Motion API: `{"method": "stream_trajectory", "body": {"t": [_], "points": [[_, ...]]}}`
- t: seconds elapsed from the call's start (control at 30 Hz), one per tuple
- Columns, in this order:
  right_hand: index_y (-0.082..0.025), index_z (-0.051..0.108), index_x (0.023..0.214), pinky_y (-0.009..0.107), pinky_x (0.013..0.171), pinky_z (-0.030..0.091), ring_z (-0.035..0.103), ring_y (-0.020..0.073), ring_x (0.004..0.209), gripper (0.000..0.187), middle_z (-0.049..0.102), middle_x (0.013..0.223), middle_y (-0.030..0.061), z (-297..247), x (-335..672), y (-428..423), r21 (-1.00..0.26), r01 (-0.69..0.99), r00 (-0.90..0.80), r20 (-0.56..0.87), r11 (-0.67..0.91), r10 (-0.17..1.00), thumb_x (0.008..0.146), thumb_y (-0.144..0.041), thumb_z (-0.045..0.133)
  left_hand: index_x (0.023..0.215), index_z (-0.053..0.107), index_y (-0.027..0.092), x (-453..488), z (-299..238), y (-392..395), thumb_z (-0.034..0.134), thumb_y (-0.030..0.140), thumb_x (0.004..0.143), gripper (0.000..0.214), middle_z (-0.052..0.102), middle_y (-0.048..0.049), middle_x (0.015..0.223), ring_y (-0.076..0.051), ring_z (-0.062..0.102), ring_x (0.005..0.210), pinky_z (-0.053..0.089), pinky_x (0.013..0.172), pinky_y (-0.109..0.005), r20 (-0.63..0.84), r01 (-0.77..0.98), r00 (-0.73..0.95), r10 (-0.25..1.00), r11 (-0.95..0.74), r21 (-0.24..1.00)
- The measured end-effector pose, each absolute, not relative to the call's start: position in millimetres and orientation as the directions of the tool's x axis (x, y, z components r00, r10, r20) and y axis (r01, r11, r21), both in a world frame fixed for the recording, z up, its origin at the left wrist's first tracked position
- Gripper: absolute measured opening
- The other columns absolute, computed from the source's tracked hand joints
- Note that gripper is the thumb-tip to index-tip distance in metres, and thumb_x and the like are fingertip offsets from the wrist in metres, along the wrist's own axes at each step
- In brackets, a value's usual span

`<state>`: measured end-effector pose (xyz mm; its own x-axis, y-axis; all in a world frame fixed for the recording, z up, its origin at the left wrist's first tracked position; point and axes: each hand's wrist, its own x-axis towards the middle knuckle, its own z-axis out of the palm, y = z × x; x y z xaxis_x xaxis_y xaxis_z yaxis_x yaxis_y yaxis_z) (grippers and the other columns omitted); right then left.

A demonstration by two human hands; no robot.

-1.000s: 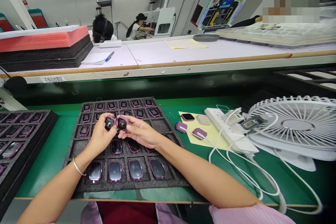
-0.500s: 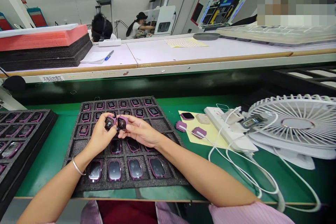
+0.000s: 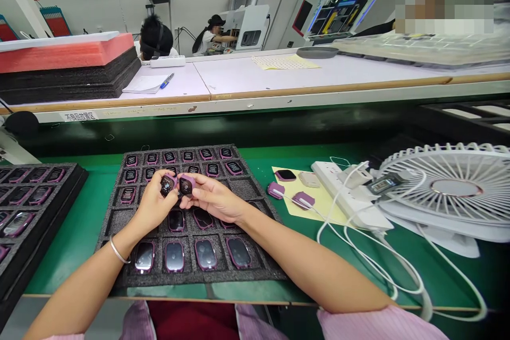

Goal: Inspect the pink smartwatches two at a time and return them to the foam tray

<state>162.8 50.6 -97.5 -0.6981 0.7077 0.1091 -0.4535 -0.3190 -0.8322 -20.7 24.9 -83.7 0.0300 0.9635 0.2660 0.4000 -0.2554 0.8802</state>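
My left hand point(image 3: 153, 206) pinches a small purple watch body point(image 3: 167, 185) with a dark face. My right hand point(image 3: 213, 200) grips a second purple watch body point(image 3: 185, 185) right beside it; the two pieces nearly touch. Both hands hover over a black foam tray point(image 3: 115, 220) on the green bench. The tray's far rows hold several watch bodies back side up point(image 3: 207, 154). Its near rows hold several watch bodies screen up point(image 3: 206, 254). A thin bangle point(image 3: 118, 253) circles my left wrist.
Another black tray of watches point(image 3: 24, 207) lies at the left. A yellow sheet point(image 3: 319, 207) with loose watch bodies, a white power strip point(image 3: 350, 199) with cables and a white fan point(image 3: 454, 194) are at the right. Co-workers sit beyond the white shelf point(image 3: 319, 82).
Both hands keep the two watch bodies together over the tray with almost no motion. The view has tipped very slightly.
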Motion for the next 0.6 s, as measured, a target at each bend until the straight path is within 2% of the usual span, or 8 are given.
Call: {"method": "stream_trajectory", "body": {"t": [0.6], "points": [[-0.017, 0.053, 0.126, 0.031, 0.083, 0.050, 0.070, 0.0170, 0.087, 0.057, 0.072, 0.092, 0.0047, -98.2, 162.9, 49.6, -0.837, -0.452, -0.700, 0.120, -0.307, 0.704, 0.080, -0.035, 0.081, 0.111, 0.051, 0.020, -20.4, -82.3, 24.2, 0.055, 0.023, 0.076, 0.035, 0.061, -0.0039, 0.100, -0.018, 0.057, 0.091, 0.045, 0.082, -0.032, 0.275, 0.392, 0.048, 0.960, -0.271, 0.879]]}}
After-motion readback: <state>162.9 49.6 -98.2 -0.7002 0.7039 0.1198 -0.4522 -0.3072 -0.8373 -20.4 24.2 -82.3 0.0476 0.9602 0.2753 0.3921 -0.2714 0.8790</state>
